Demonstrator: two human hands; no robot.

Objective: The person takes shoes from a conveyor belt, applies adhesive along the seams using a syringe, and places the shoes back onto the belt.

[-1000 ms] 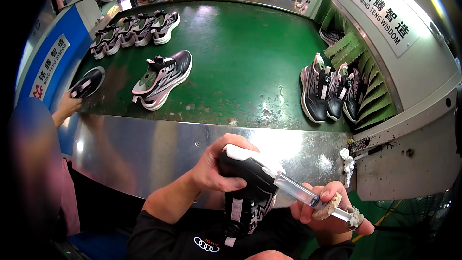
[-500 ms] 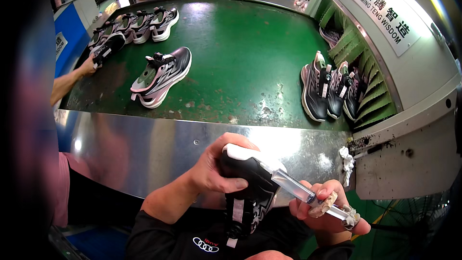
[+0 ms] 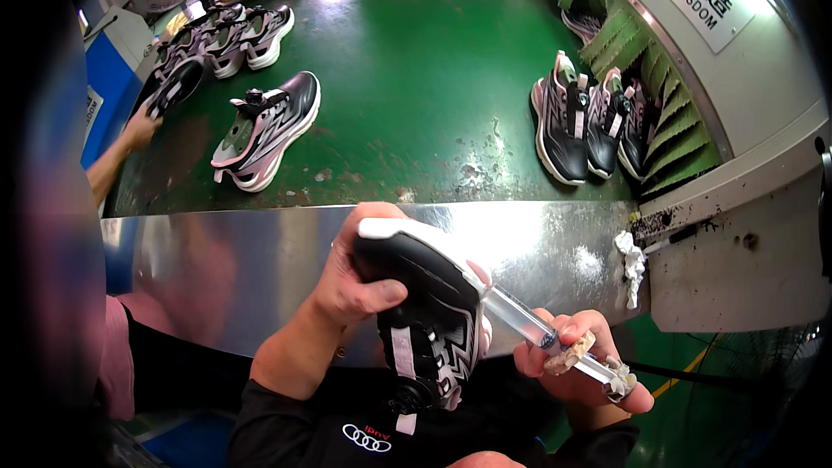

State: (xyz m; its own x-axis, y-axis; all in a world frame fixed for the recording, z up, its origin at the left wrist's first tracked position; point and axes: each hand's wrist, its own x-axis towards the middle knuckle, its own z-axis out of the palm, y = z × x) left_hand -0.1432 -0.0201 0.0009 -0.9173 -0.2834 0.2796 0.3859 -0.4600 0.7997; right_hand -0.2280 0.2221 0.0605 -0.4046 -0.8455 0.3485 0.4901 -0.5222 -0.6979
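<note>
A black sneaker (image 3: 425, 312) is held low in the view, in front of the person's chest and just below the steel edge of the bench (image 3: 217, 251). It is turned with its white sole rim uppermost and its toe pointing down toward the body. The upper is black with pale pink and white trim, a white strap runs down its middle, and a round black dial sits near the lower end.

The left hand (image 3: 355, 282) is wrapped around the heel end of the sneaker, the thumb pressed across the black side and the fingers hidden behind it, so the grip is closed firmly on the shoe. The right hand (image 3: 581, 364) is closed around a clear syringe (image 3: 529, 325), whose tip is set against the sneaker's side near the sole; whether the tip actually touches cannot be told. A crumpled bit of pale rag (image 3: 572, 354) is pinched between the fingers alongside the barrel.

On the green belt (image 3: 416, 78) beyond, a matching pair of sneakers (image 3: 264, 130) lies to the left and several more sneakers (image 3: 589, 117) stand to the right. At the far left, another person's hand (image 3: 139, 130) rests on a shoe (image 3: 173, 87).
</note>
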